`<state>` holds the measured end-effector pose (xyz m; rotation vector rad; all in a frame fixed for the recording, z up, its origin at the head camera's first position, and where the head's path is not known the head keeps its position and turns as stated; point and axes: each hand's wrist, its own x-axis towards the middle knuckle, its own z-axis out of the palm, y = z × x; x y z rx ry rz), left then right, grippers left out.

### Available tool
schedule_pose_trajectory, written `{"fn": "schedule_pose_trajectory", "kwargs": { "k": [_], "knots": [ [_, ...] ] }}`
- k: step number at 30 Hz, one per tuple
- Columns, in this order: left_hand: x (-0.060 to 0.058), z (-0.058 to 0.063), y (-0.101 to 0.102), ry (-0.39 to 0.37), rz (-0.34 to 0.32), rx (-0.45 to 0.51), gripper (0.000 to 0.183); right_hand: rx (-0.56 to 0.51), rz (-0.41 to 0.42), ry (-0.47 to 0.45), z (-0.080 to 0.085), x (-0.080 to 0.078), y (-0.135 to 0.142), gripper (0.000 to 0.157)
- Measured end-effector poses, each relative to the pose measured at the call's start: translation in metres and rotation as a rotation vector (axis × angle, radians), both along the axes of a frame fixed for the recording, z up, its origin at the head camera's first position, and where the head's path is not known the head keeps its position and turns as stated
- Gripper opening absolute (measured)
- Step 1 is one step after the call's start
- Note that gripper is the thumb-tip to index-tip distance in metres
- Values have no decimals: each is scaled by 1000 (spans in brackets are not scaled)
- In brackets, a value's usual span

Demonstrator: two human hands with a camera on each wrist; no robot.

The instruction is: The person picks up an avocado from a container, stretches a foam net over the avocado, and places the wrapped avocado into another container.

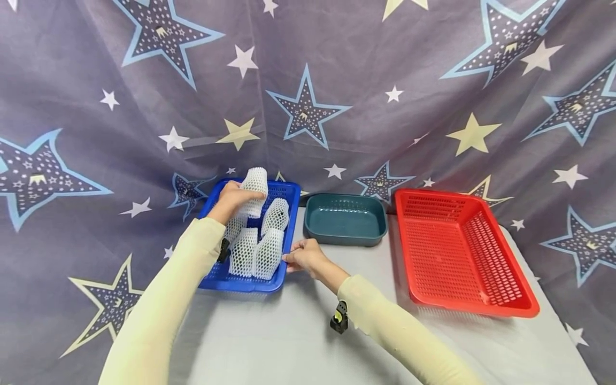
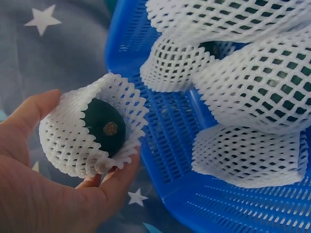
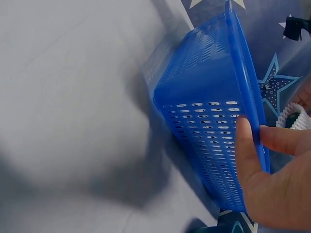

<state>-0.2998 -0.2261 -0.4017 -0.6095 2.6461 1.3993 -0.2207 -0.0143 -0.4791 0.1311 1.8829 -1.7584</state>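
My left hand [image 1: 236, 199] grips a dark green fruit [image 2: 108, 127] in a white foam net sleeve [image 2: 68, 138] above the far part of the blue basket [image 1: 231, 284]. A round brown stem scar shows at the sleeve's opening in the left wrist view. Below lie several more foam-netted fruits [image 1: 269, 254] in the basket, their green skins showing through the mesh. At the basket's right side, my right hand [image 1: 308, 256] pinches the rim [image 3: 255, 109] between thumb and fingers.
A dark teal tub [image 1: 344, 238] stands right of the blue basket, near the back curtain [image 1: 308, 43] with stars. Farther right is a large red basket [image 1: 481, 307], with no contents showing. All rest on a white table [image 1: 269, 342].
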Motion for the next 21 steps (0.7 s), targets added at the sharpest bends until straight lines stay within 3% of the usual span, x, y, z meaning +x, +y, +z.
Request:
{"fn": "schedule_pose_trajectory", "kwargs": {
  "k": [3,6,10,18,21],
  "knots": [
    [-5,-4,2,-23,-10,-46,48,-1,1,2,0,1,1,19],
    [-9,-8,3,-55,-13,-103,47,-8,0,7,-2,1,2,20],
    [-16,-14,2,-102,-9,-138,63,-13,-1,13,-3,1,1,19],
    [-23,-24,-3,-150,-17,-39,108,-5,-3,11,0,2,2,21],
    [-27,-26,-4,-158,-20,-46,115,-1,0,20,1,2,2,19]
  ]
}}
